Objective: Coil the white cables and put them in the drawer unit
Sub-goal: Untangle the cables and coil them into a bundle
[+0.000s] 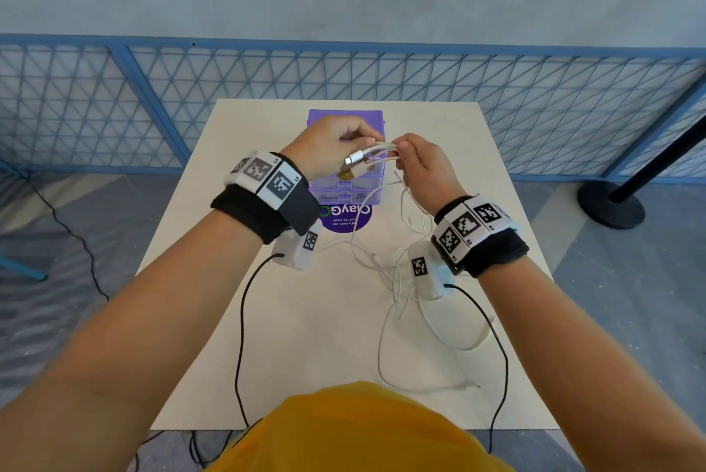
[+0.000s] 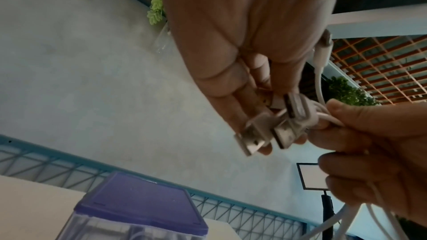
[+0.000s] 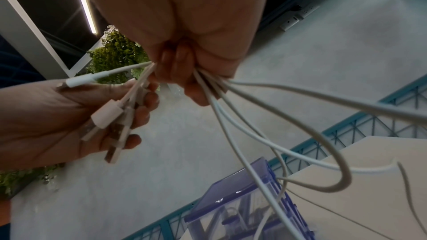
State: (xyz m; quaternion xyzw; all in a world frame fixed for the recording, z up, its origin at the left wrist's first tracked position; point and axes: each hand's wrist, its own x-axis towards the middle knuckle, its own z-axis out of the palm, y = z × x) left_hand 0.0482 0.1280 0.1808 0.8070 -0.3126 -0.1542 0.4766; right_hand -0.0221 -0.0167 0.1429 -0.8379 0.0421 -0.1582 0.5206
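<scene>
Item 1, nearest me: loose white cables (image 1: 401,280) trailing in loops over the worktop (image 1: 305,318) toward its near right corner, one plug end lying close to the near edge.

Item 2: my right hand (image 1: 424,165), raised above the worktop, wrist bent down, grip clenched round a bundle of cable strands; in the right wrist view the strands fan out below the curled fingers (image 3: 175,72) and hang toward the worktop.

Item 3: my left hand (image 1: 328,144), raised level with the right and almost meeting it, grip pinching the plug ends (image 2: 265,134) of the same bundle between thumb and fingertips; several connectors stick out side by side.

Item 4, farthest: purple drawer unit (image 1: 345,120), upright near the far edge, centre, directly behind and below both hands. I cannot tell whether any drawer is open.
</scene>
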